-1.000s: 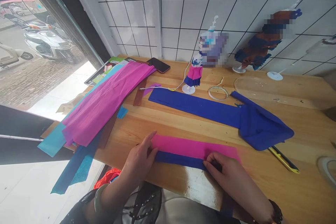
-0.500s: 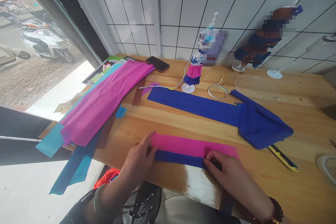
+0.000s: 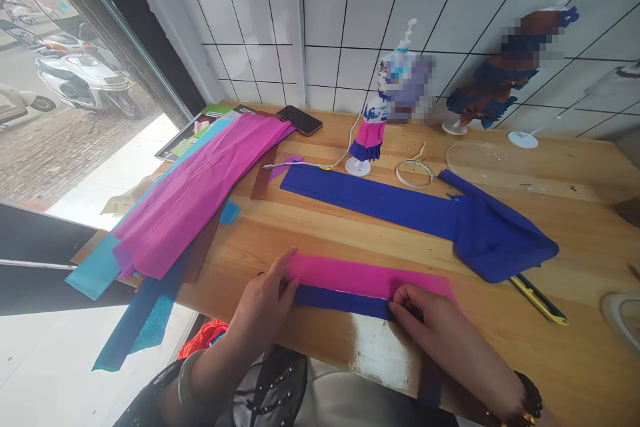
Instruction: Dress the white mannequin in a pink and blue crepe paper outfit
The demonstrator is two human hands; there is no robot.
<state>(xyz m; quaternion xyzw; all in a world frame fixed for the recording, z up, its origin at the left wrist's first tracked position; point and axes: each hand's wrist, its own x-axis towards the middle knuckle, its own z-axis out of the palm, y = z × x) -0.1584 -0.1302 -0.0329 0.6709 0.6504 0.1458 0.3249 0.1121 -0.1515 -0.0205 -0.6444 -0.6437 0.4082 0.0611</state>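
A pink crepe paper strip (image 3: 350,273) lies along the near part of the table, with a narrow blue crepe paper strip (image 3: 340,300) along its lower edge. My left hand (image 3: 267,297) holds their left end, index finger at the upper corner and thumb by the blue edge. Farther right, my right hand (image 3: 423,310) pinches the blue strip between thumb and fingertips, its curled fingers resting over the pink one. The right end of the blue strip is hidden under this hand.
A long blue paper strip (image 3: 370,200) ends in a loose fold at right, over a yellow utility knife (image 3: 540,300). Pink sheets (image 3: 200,193) lie at left near a phone (image 3: 300,120). Behind are a tape roll (image 3: 415,173) and a small dressed doll stand (image 3: 370,137).
Both hands stay in almost the same place. A thin pale line now shows along the seam between the pink and blue strips. The view has shifted very slightly.
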